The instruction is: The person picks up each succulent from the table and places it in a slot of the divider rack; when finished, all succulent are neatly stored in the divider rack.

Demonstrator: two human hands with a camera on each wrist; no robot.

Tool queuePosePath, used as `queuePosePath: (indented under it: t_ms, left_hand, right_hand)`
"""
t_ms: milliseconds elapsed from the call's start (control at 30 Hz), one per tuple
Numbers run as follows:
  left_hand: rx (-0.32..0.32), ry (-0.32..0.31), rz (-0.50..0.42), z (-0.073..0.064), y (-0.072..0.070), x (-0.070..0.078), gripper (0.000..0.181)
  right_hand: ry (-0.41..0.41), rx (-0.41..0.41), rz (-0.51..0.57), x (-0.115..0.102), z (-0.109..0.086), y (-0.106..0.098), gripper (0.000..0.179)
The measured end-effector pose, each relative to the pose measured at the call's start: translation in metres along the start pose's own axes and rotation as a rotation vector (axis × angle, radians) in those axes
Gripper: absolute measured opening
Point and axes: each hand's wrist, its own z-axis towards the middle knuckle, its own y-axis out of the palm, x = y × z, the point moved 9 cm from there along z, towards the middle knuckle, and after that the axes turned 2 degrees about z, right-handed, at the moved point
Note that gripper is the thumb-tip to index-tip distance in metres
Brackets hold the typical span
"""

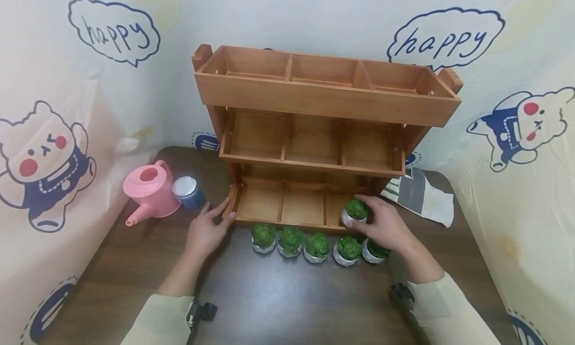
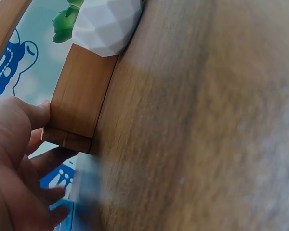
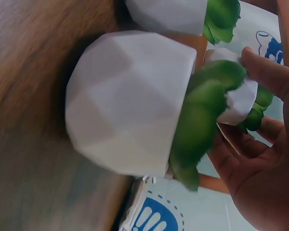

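Note:
A three-tier wooden plant shelf (image 1: pixel 328 101) stands at the back of the table, each tier split into three compartments. My right hand (image 1: pixel 387 224) holds a small potted succulent (image 1: pixel 356 209) between thumb and fingers, at the right compartment of the bottom tier; in the right wrist view its white faceted pot (image 3: pixel 241 98) is partly hidden behind a nearer plant (image 3: pixel 130 103). With thumb and fingers, my left hand (image 1: pixel 207 231) grips the left end of the bottom tier (image 2: pixel 82 96). Several more potted succulents (image 1: pixel 316 247) line up in front of the shelf, the rightmost partly under my right hand.
Left of the shelf stand a pink watering can (image 1: pixel 151 189) and a blue can with a white top (image 1: pixel 188 192). A grey and white cloth (image 1: pixel 420 197) lies to the shelf's right. A printed curtain (image 1: pixel 287 15) surrounds the table (image 1: pixel 287 305) at back and sides.

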Motion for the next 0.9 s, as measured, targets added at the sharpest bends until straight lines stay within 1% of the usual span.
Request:
queuePosePath:
  t_ms: [100,400,533,733,900]
  left_hand:
    - [-0.015,-0.003,-0.008,-0.001,0.0,0.0,0.063]
    - [-0.013,-0.012,-0.058,-0.003,0.002,-0.002,0.062]
    - [-0.015,0.0,-0.062,-0.002,0.004,-0.002,0.063]
    - [0.01,0.03,-0.056,-0.002,0.002,-0.001,0.061]
    - [0.007,0.03,-0.062,-0.002,0.001,0.0,0.06]
  right_hand:
    - [-0.015,-0.008,0.01,-0.004,0.006,0.004,0.072]
    - [-0.07,-0.025,0.016,-0.014,0.018,0.019,0.071]
    - [-0.068,-0.045,0.008,-0.015,0.021,0.027,0.071]
    - [-0.052,-0.077,-0.008,-0.015,0.023,0.034,0.07]
    - [-0.069,-0.092,-0.014,-0.015,0.024,0.036,0.068]
